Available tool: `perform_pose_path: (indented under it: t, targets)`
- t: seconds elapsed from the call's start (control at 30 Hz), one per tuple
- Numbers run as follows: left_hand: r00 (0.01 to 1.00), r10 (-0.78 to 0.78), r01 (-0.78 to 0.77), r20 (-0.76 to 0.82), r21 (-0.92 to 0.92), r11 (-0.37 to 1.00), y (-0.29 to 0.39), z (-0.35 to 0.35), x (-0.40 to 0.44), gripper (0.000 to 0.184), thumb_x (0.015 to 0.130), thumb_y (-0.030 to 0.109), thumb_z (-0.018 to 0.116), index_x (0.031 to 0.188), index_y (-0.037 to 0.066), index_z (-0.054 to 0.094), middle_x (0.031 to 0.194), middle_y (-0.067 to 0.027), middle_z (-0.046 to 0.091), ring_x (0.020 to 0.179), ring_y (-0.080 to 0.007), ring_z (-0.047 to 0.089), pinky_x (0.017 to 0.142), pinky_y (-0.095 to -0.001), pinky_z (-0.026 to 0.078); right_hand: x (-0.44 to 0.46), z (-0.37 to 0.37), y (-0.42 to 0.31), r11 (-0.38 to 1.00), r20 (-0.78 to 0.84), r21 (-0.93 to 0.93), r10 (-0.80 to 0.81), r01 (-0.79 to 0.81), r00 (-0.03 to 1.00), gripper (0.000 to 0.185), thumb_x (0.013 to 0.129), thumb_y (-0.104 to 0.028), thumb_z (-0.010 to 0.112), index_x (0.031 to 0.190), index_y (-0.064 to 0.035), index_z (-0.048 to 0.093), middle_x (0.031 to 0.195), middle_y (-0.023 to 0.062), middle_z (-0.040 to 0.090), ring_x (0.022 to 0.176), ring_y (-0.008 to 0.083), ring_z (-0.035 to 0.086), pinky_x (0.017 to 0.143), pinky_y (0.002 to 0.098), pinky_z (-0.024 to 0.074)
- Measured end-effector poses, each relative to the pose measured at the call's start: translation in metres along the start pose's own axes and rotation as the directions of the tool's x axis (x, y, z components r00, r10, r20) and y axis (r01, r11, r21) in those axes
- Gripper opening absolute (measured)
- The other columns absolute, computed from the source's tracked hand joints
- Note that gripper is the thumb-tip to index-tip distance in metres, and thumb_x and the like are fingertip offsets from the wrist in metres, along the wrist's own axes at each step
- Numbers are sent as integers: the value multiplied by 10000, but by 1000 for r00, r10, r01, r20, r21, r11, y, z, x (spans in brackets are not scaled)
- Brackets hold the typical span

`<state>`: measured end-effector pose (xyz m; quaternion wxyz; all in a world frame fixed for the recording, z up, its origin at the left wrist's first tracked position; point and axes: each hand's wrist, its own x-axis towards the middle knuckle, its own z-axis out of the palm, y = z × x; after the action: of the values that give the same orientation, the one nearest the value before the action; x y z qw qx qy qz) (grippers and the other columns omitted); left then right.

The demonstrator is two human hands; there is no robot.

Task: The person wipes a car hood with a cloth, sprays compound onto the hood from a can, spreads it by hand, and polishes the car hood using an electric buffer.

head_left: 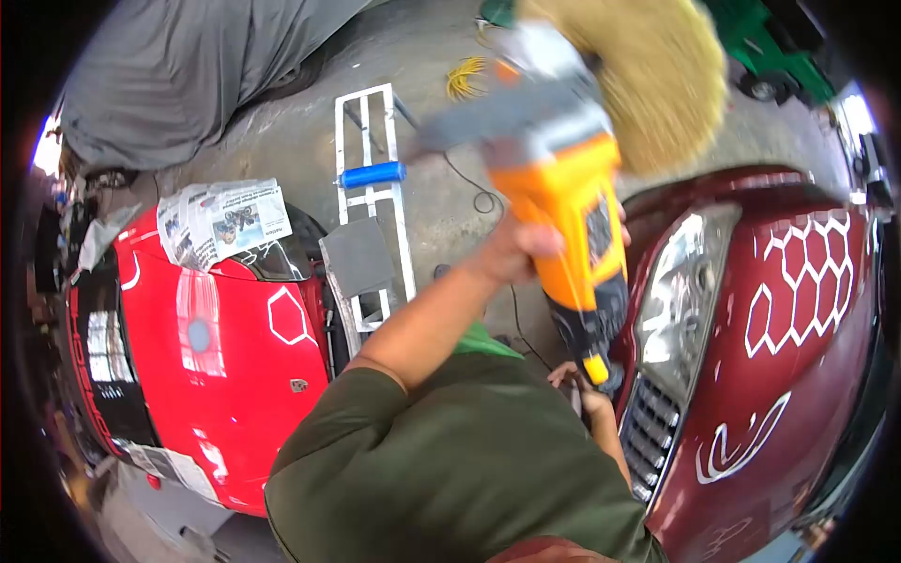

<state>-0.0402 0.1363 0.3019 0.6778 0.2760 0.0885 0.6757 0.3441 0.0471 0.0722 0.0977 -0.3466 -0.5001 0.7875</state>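
My left hand is wrapped around the orange body of a polisher. The tool is tilted, its grey head away from me and its dark tail toward me. A yellowish fluffy wool pad is on the head, blurred by motion, above the floor beyond the dark red car. Close by the polisher's tail, my right hand has its fingers closed around the power cord, though the grip is partly hidden. Beside both hands is the dark red car, its headlight and grille showing bright reflections.
To the left stands a red car with newspaper on it. A white metal frame bears a blue roll and a grey sheet. A covered vehicle stands behind. Yellow cord lies coiled on the floor.
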Motion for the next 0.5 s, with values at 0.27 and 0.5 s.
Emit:
perform_pose_path:
  t: [0.27, 0.5]
  targets:
    - [863, 410, -486, 295, 263, 834, 66, 86, -34, 937, 813, 478, 770, 1510, -28, 401, 1440, -252, 529, 1289, -461, 593, 1062, -678, 508, -148, 26, 42, 941, -490, -328, -96, -81, 867, 648, 1103, -495, 420, 875, 15, 749, 779, 96, 715, 784, 228, 682, 776, 357, 515]
    - [749, 523, -661, 407, 399, 636, 93, 145, -67, 938, 831, 580, 676, 1458, -77, 439, 1369, -305, 590, 1245, -490, 634, 1038, -677, 540, -230, 46, 95, 869, -663, -406, -69, -281, 746, 446, 949, -383, 754, 841, 41, 669, 659, 132, 549, 639, 164, 500, 614, 364, 431]
